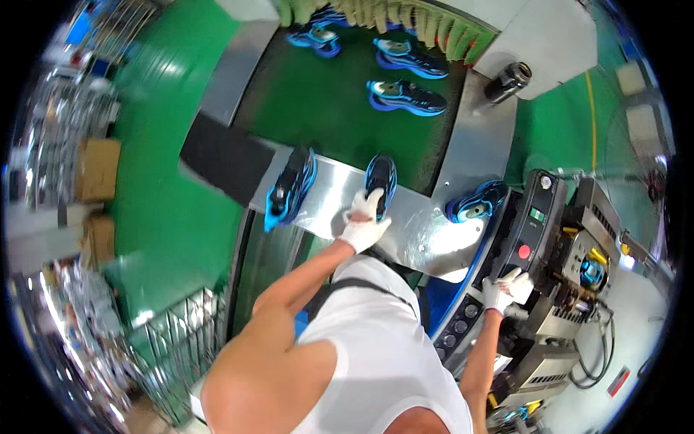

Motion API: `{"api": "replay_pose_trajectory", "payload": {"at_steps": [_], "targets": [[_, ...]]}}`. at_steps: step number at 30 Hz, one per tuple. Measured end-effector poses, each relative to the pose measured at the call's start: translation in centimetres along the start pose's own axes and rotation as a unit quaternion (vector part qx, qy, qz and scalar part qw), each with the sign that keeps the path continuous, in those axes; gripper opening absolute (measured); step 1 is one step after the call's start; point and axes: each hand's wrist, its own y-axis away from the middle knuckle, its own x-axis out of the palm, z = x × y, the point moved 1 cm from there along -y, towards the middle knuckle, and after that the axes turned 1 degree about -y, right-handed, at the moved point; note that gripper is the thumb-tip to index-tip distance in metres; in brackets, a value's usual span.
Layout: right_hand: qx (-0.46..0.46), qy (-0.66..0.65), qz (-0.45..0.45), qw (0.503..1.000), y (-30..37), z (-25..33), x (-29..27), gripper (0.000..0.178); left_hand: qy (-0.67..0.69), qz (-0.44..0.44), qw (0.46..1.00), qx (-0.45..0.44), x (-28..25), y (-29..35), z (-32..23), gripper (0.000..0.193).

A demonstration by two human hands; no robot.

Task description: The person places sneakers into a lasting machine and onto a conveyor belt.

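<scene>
My left hand (pixel 365 226), in a white glove, grips the heel end of a black-and-blue sneaker (pixel 380 173) on the metal ledge in front of me. Another such sneaker (pixel 293 184) lies to its left on the ledge, with bright blue at its near end. A third sneaker (pixel 477 202) rests at the ledge's right end, beside the machine. My right hand (pixel 508 291), also gloved, is over the machine's edge just below a red button (pixel 524 252). Its fingers look partly spread, with nothing visible in them.
Several more sneakers (pixel 408 98) sit on the green conveyor belt (pixel 325 108), near a fringed curtain (pixel 405 18). A dark can (pixel 508 82) stands on the right metal rim. The machine's clamps (pixel 591 271) hold another blue piece. Wire racks (pixel 181 347) stand at the left.
</scene>
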Motion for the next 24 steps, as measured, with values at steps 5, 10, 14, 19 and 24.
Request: {"api": "replay_pose_trajectory", "payload": {"at_steps": [5, 10, 14, 19, 24], "targets": [[-0.058, -0.261, 0.081, 0.96, -1.8, 5.5, -2.7, 0.087, 0.072, 0.126, 0.976, 0.161, -8.0, -2.1, 5.0, 0.09], [-0.105, -0.445, 0.291, 0.84, 5.5, 18.1, -10.3, 0.098, -0.018, 0.213, 0.924, 0.317, -9.4, -5.8, 4.6, 0.079], [-0.26, -0.476, 0.276, 0.794, 8.8, 28.4, -4.2, 0.104, -0.045, 0.206, 0.847, 0.488, -2.5, -10.0, 4.9, 0.027], [-0.122, -0.478, 0.262, 0.83, 8.1, 32.3, -5.7, 0.089, -0.004, 0.244, 0.872, 0.425, -1.7, -13.4, 1.6, 0.023], [-0.168, -0.491, 0.089, 0.85, 4.5, 25.9, -14.9, 0.024, 0.136, 0.311, 0.897, 0.283, -2.6, -15.8, -1.7, 0.029]]}}
